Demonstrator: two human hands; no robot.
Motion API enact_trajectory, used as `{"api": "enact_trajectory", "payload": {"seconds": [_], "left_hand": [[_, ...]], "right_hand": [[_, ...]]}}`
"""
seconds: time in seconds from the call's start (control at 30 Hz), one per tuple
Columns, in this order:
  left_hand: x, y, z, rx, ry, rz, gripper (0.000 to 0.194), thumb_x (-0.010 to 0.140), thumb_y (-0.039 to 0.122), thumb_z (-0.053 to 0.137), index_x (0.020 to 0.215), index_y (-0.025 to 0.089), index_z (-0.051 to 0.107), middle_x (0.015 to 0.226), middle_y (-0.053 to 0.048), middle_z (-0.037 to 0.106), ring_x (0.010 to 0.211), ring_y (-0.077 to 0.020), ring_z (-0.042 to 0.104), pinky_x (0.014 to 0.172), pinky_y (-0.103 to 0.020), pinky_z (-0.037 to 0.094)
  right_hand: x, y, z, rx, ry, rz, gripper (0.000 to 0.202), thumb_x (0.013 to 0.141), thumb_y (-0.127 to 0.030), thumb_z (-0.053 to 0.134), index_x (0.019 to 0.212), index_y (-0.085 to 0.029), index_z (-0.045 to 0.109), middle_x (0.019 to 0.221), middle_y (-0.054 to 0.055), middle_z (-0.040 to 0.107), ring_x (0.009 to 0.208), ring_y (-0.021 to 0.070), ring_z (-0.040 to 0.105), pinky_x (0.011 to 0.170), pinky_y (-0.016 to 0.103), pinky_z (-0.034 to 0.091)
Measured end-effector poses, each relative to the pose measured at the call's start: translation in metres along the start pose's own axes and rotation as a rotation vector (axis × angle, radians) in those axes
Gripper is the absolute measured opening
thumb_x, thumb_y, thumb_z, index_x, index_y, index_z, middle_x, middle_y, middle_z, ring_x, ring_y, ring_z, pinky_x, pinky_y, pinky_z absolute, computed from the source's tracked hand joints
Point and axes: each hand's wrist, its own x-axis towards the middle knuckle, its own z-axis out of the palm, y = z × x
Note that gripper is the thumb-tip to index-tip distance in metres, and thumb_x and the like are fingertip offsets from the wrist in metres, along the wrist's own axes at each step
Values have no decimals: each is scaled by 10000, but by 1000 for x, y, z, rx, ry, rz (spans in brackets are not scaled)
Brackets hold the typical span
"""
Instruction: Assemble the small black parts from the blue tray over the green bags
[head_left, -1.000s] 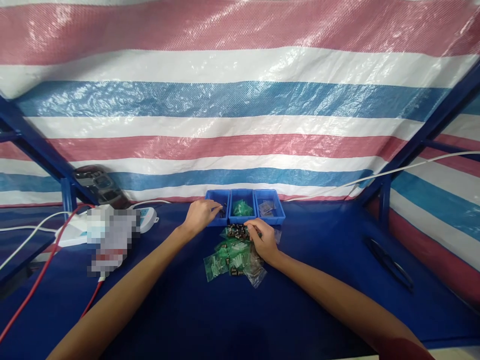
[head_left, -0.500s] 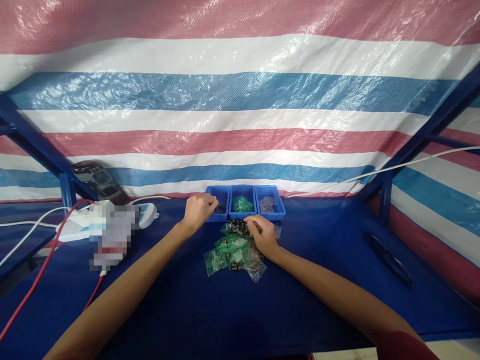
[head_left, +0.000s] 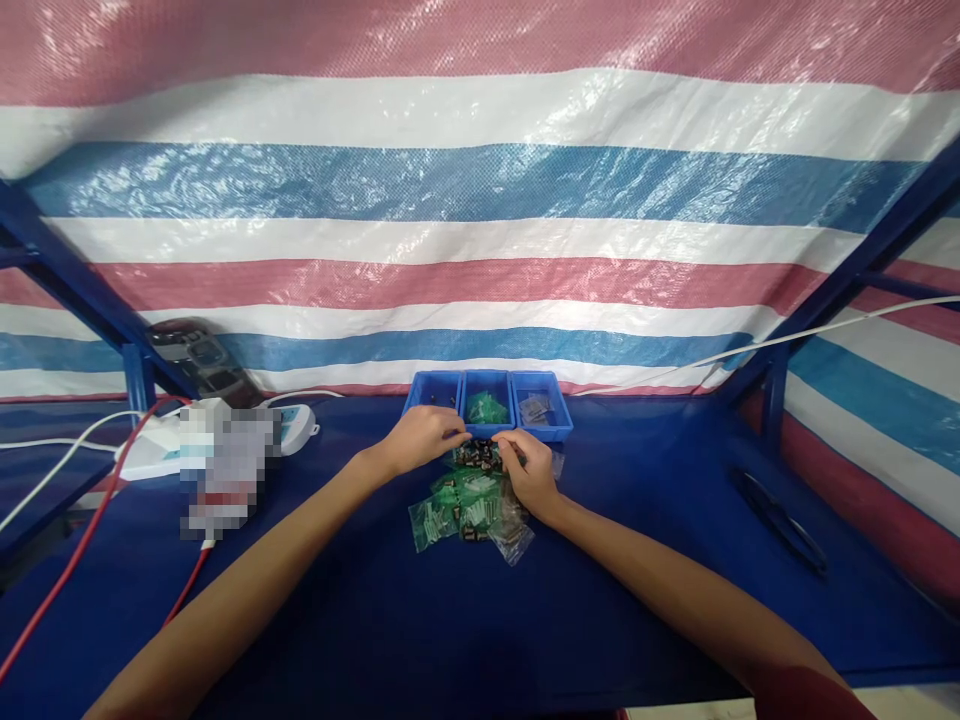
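Note:
My left hand (head_left: 424,438) is closed in a pinch in front of the left blue bin (head_left: 411,395). Its fingertips are just left of a heap of small dark metallic pieces (head_left: 478,455). On the other side of that heap, my right hand (head_left: 531,475) also pinches, thumb against forefinger. Whatever is between either hand's fingers is too small to make out. Below the heap lie clear and green plastic bags (head_left: 480,512), some with light rod-shaped pieces inside. The right hand covers part of these bags.
A middle bin (head_left: 488,428) contains green bags, and a right bin (head_left: 556,434) clear ones. At left are a white power strip (head_left: 150,455), cables and a dark device (head_left: 202,360). Black glasses (head_left: 780,520) lie at right. Striped sheeting (head_left: 480,180) hangs behind.
My left hand has moved right and slightly down, from the left bin to the heap of small dark pieces. My right hand has stayed almost still.

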Motion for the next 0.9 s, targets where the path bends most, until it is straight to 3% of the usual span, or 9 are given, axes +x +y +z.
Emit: {"api": "enact_trajectory", "payload": {"seconds": [0.23, 0.47, 0.67, 0.9], "left_hand": [[-2, 30, 20, -64, -98, 131, 269, 896, 391, 492, 932, 175, 649, 907, -41, 618, 744, -148, 609, 600, -224, 378], [-4, 34, 37, -60, -59, 89, 223, 909, 320, 478, 929, 169, 640, 894, -47, 619, 731, -148, 615, 577, -217, 390], [-2, 31, 33, -124, -14, 55, 229, 928, 273, 435, 943, 170, 639, 887, -49, 625, 739, -146, 614, 605, -215, 416], [4, 22, 22, -457, 161, -92, 191, 900, 262, 486, 896, 177, 657, 862, -48, 659, 785, -154, 618, 690, -237, 466]], "right_hand": [[0, -2, -2, -50, 82, -35, 241, 921, -275, 420, 916, -178, 641, 732, 34, 604, 614, 148, 555, 591, 271, 435], [-1, -1, -1, -41, 73, -28, 236, 923, -277, 420, 914, -179, 635, 738, 36, 609, 612, 147, 561, 585, 271, 445], [-1, -1, -2, -29, 70, -18, 230, 925, -267, 420, 923, -179, 633, 718, 30, 593, 590, 141, 546, 569, 268, 433], [-2, 0, -2, -26, 66, -12, 234, 927, -275, 417, 923, -184, 632, 713, 29, 585, 582, 142, 537, 559, 270, 423]]}}
